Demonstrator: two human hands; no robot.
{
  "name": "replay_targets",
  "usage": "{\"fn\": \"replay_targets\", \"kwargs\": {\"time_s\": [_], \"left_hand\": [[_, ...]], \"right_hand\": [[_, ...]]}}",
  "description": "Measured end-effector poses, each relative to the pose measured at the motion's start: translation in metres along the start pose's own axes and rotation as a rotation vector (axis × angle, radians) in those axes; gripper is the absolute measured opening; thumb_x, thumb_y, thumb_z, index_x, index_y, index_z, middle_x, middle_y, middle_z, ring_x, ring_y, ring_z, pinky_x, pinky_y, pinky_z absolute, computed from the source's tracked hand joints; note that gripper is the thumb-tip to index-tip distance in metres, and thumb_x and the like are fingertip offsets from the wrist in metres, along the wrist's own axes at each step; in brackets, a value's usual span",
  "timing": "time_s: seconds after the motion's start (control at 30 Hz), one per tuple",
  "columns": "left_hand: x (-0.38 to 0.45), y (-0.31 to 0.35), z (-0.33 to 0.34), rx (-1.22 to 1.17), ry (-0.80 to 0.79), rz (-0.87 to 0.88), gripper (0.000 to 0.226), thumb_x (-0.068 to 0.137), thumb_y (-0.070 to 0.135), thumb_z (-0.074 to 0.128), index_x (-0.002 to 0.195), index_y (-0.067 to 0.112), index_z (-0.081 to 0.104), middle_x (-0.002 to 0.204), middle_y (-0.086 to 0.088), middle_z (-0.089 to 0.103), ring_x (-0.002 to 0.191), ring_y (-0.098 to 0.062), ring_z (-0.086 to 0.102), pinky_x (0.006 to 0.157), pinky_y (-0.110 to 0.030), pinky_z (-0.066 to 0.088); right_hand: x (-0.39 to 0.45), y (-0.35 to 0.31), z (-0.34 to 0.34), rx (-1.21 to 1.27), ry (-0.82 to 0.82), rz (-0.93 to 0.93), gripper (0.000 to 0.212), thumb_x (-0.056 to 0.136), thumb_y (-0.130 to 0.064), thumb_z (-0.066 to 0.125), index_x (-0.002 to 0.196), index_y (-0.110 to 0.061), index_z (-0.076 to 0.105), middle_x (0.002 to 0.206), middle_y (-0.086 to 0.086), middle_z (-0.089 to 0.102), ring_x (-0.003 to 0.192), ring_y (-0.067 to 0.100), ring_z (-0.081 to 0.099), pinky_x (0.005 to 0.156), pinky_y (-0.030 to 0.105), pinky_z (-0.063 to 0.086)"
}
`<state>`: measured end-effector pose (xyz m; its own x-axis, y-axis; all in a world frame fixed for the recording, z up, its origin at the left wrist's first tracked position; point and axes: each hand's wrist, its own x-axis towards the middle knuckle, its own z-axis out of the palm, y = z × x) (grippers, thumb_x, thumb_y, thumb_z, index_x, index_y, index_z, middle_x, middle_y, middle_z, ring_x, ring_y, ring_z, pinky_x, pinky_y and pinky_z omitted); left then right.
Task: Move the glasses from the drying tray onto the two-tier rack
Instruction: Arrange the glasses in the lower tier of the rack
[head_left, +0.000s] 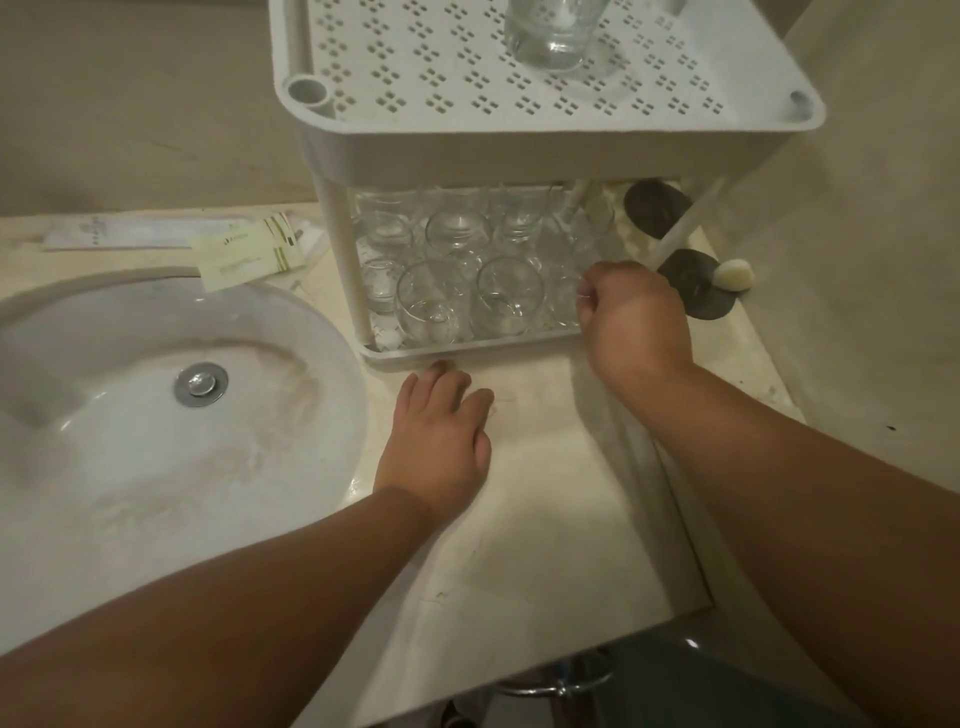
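Now, at frame left sits the sink (156, 395); moving right, the left hand (436, 431) lies flat and relaxed on the worktop (545, 519), holding nothing. Right of it, the right hand (631, 317) curls around a glass (563, 296) on the rack's lower tier (467, 351), glasses (467, 275) packed immediately to its left.

Lower tier (467, 356) is crowded with glasses (457, 234); upper shelf (415, 78) (one glass (550, 31)) has open room.
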<state>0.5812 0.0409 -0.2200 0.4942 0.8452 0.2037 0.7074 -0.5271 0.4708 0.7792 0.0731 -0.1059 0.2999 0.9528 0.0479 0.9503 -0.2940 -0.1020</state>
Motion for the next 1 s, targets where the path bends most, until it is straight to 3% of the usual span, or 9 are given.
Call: {"fn": "replay_targets", "kwargs": {"time_s": [0.1, 0.2, 0.37, 0.43, 0.5, 0.63, 0.73, 0.83, 1.0], "left_hand": [[-0.002, -0.003, 0.001, -0.063, 0.014, -0.014, 0.021, 0.08, 0.004, 0.063, 0.098, 0.01, 0.071, 0.106, -0.01, 0.06, 0.118, -0.037, 0.05, 0.103, -0.051, 0.036], [-0.004, -0.002, -0.006, -0.15, 0.005, -0.034, 0.021, 0.08, -0.002, 0.065, 0.095, 0.009, 0.076, 0.103, -0.01, 0.064, 0.12, -0.038, 0.052, 0.101, -0.048, 0.038], [-0.005, 0.003, -0.046, -0.156, -0.149, 0.055, 0.017, 0.079, -0.006, 0.057, 0.076, 0.005, 0.069, 0.073, -0.009, 0.052, 0.083, -0.033, 0.047, 0.077, -0.048, 0.046], [-0.009, 0.005, -0.067, -0.136, -0.125, 0.024, 0.016, 0.087, 0.006, 0.062, 0.095, 0.007, 0.076, 0.093, -0.015, 0.066, 0.094, -0.038, 0.056, 0.088, -0.048, 0.049], [-0.011, 0.008, -0.09, -0.148, -0.045, 0.016, 0.029, 0.089, 0.014, 0.064, 0.116, 0.007, 0.073, 0.112, -0.015, 0.068, 0.104, -0.037, 0.061, 0.095, -0.042, 0.048], [-0.008, 0.025, -0.143, -0.221, 0.096, 0.003, 0.038, 0.088, 0.009, 0.065, 0.125, 0.012, 0.066, 0.116, -0.004, 0.066, 0.108, -0.022, 0.058, 0.095, -0.027, 0.041], [-0.009, 0.04, -0.18, -0.286, 0.184, 0.055, 0.033, 0.089, 0.011, 0.063, 0.122, 0.013, 0.066, 0.111, 0.001, 0.064, 0.101, -0.015, 0.058, 0.091, -0.025, 0.044], [-0.01, 0.058, -0.214, -0.342, 0.286, 0.105, 0.034, 0.089, 0.019, 0.063, 0.123, 0.021, 0.062, 0.106, 0.011, 0.059, 0.082, -0.006, 0.057, 0.076, -0.018, 0.045], [0.01, 0.071, -0.268, -0.335, 0.368, 0.09, 0.051, 0.088, 0.037, 0.062, 0.136, 0.039, 0.045, 0.105, 0.019, 0.056, 0.067, -0.008, 0.058, 0.063, -0.017, 0.045]], "right_hand": [[-0.012, 0.001, -0.009, 0.11, 0.125, -0.006, 0.013, 0.093, -0.012, 0.055, 0.099, -0.009, 0.067, 0.094, 0.011, 0.062, 0.083, 0.027, 0.059, 0.067, 0.024, 0.03], [-0.03, -0.002, -0.023, 0.149, 0.131, 0.0, 0.009, 0.091, -0.011, 0.058, 0.09, -0.009, 0.066, 0.086, 0.007, 0.06, 0.076, 0.024, 0.057, 0.063, 0.027, 0.035], [-0.066, -0.018, -0.056, 0.231, 0.185, -0.032, 0.008, 0.09, -0.011, 0.059, 0.089, -0.011, 0.067, 0.081, -0.004, 0.048, 0.072, 0.014, 0.047, 0.064, 0.023, 0.031], [-0.078, -0.027, -0.069, 0.257, 0.222, -0.059, 0.008, 0.09, -0.012, 0.059, 0.09, -0.01, 0.067, 0.082, -0.003, 0.051, 0.074, 0.016, 0.051, 0.064, 0.027, 0.035], [-0.089, -0.034, -0.083, 0.292, 0.285, -0.086, 0.008, 0.089, -0.013, 0.06, 0.092, -0.01, 0.068, 0.085, 0.001, 0.058, 0.076, 0.019, 0.055, 0.066, 0.029, 0.041], [-0.107, -0.052, -0.113, 0.379, 0.382, -0.144, 0.008, 0.088, -0.01, 0.063, 0.093, -0.01, 0.068, 0.092, 0.002, 0.063, 0.078, 0.018, 0.058, 0.069, 0.031, 0.048], [-0.113, -0.066, -0.136, 0.397, 0.43, -0.184, 0.006, 0.086, -0.008, 0.064, 0.09, -0.01, 0.066, 0.089, 0.002, 0.061, 0.074, 0.02, 0.057, 0.066, 0.033, 0.047], [-0.115, -0.084, -0.16, 0.405, 0.49, -0.244, 0.006, 0.085, -0.008, 0.063, 0.091, -0.01, 0.066, 0.086, 0.001, 0.06, 0.072, 0.022, 0.056, 0.065, 0.033, 0.045], [-0.106, -0.113, -0.194, 0.421, 0.545, -0.349, 0.009, 0.086, -0.01, 0.061, 0.094, -0.011, 0.066, 0.088, 0.002, 0.06, 0.075, 0.021, 0.058, 0.066, 0.036, 0.049]]}}
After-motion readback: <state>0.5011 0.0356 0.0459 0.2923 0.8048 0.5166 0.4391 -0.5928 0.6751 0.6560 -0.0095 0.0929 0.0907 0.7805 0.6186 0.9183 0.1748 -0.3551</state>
